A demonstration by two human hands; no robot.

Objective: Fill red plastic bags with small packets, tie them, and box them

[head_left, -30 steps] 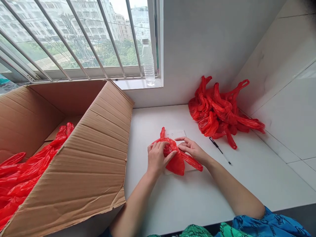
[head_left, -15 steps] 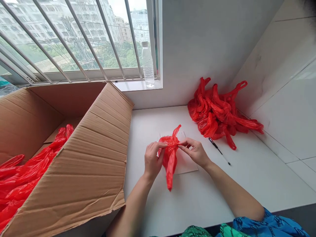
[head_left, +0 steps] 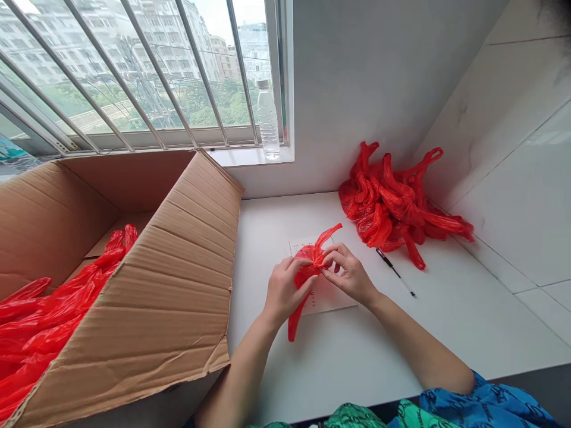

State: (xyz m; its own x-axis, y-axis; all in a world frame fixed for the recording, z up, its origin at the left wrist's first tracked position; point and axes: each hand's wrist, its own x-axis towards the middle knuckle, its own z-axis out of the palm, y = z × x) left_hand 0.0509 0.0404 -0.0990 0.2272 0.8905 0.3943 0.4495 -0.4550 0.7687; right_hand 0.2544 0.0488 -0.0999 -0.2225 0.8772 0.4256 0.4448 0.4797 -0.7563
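Red plastic film is bunching up just below and to the right of the middle of the frame, where a thin red bag [head_left: 317, 255] is lying between two bare hands. One narrow end is pointing toward the upper right and another is trailing toward the lower left. The left hand [head_left: 285, 288] is grasping the gathered part between thumb and forefinger, and the right hand [head_left: 350, 276] is pinching it from the other side, its fingertips nearly meeting the left ones. Beneath them, a white printed sheet [head_left: 336, 300] is resting on the white tabletop [head_left: 339, 362].

Judging by this pose, the step in hand is working the bag's middle into a tight bunch, possibly a knot; the fingers are hiding too much to tell whether one is forming. The next move seems to be calling for a firm pinch on both sides, with a fingertip catching one loose end without tearing the film.

A black pen [head_left: 395, 272] is lying right of the hands, just below a heap of red bags [head_left: 392, 205] in the upper right. A cardboard box [head_left: 173, 279], holding more red plastic [head_left: 66, 321], is filling the left side.
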